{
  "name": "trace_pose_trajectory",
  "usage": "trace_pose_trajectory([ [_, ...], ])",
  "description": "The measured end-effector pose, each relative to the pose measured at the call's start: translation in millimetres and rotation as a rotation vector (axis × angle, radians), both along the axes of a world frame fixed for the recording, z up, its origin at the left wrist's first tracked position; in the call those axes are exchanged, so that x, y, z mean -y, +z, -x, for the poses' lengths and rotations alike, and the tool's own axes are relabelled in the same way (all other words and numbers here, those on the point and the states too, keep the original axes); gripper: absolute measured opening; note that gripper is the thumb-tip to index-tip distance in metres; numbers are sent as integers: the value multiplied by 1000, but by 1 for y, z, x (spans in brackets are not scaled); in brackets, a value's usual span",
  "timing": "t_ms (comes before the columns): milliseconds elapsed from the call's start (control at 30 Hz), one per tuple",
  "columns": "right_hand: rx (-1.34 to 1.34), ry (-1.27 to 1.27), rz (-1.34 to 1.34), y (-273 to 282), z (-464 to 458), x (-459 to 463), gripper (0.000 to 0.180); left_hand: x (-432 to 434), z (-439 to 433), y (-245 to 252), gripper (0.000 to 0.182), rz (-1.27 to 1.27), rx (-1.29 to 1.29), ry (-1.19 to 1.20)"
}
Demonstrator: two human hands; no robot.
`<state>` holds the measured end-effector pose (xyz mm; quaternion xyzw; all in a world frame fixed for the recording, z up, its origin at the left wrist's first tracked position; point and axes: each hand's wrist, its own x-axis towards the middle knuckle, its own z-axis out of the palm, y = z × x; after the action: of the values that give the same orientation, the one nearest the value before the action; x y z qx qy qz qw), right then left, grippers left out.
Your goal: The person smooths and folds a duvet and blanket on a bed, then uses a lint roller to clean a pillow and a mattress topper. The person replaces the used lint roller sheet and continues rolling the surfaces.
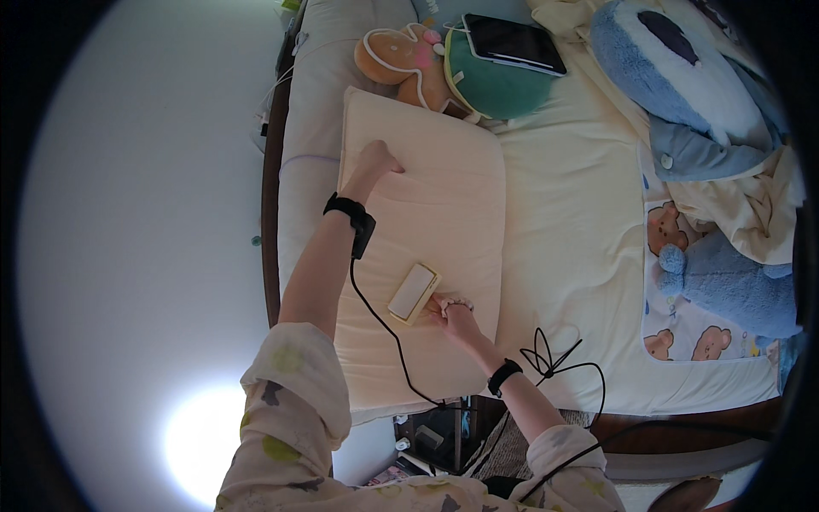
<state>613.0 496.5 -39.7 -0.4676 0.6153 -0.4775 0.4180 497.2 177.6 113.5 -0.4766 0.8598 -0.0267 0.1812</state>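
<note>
A pale peach pillow [435, 211] lies across the bed before me. My left hand [379, 159] rests on its upper left part, fingers bent down, with nothing visible in it; a black strap with a small box is on that wrist. On the lower part of the pillow lies a small pale yellow rectangular box [413, 293] with a whitish top. My right hand [453, 315] is at the box's lower right side, its fingertips by the edge; whether they grip it is unclear. A ruffled scrunchie [457, 302] is around or in that hand, and a black band is on the wrist.
A tablet [515, 43] lies on a green plush cushion [499, 86] beside a gingerbread-man plush [409, 64]. Blue plush toys [736, 281] and rumpled bedding are at right. Black cables [398, 339] run from my left wrist and near my right arm. A wall [147, 192] borders the left.
</note>
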Motion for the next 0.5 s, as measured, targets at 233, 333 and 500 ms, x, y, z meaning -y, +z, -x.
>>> trace_pose_trajectory([
  [233,-2,-19,8,2,1,-1,45,0,-8,23,23,-586,-884,595],
  [333,-7,2,-14,5,3,-1,45,-2,-15,46,18,-778,-1149,680],
  [500,-14,62,-60,5,5,0,46,-19,-29,71,20,-759,-1138,660],
])
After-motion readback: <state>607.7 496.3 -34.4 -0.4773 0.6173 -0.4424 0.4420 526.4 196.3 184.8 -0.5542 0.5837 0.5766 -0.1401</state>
